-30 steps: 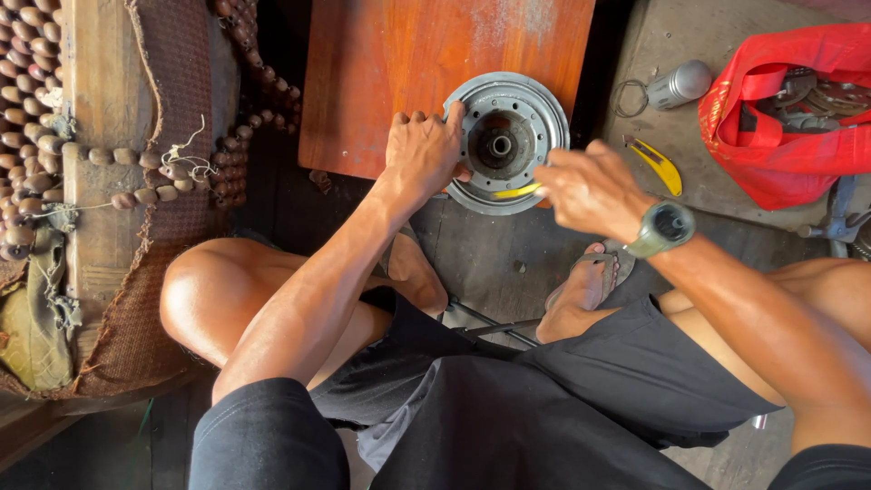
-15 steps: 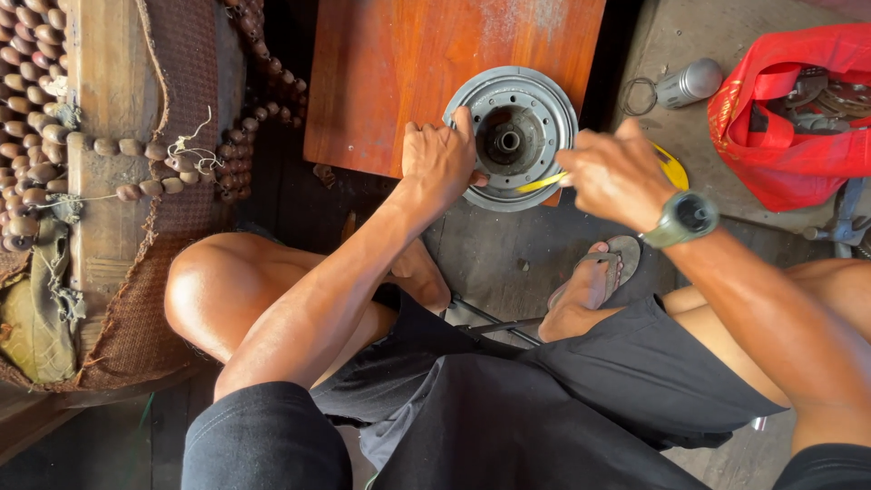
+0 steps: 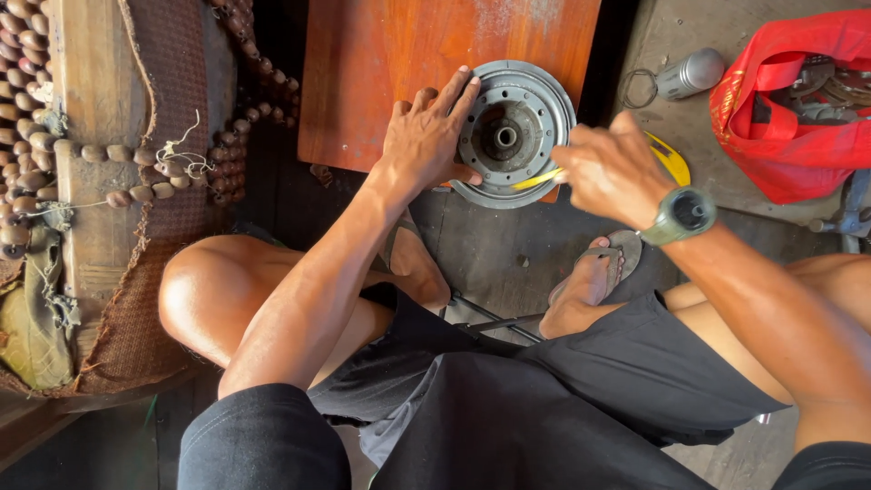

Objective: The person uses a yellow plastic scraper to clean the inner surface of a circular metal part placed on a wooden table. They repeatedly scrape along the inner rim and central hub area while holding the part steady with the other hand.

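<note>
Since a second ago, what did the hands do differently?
Little changed. The right hand shifted slightly along the round grey metal disc's rim with its yellow-handled tool. The left hand stayed pressed on the disc, which stayed on the reddish wooden board.

Red bag (image 3: 780, 118): a soft, crumpled sack with its mouth open, lying on the grey floor at upper right, well right of the wooden board (image 3: 408, 63). Grey metal parts show inside its opening. A pale mark sits on its left side. No labels, signs or screens appear.
</note>
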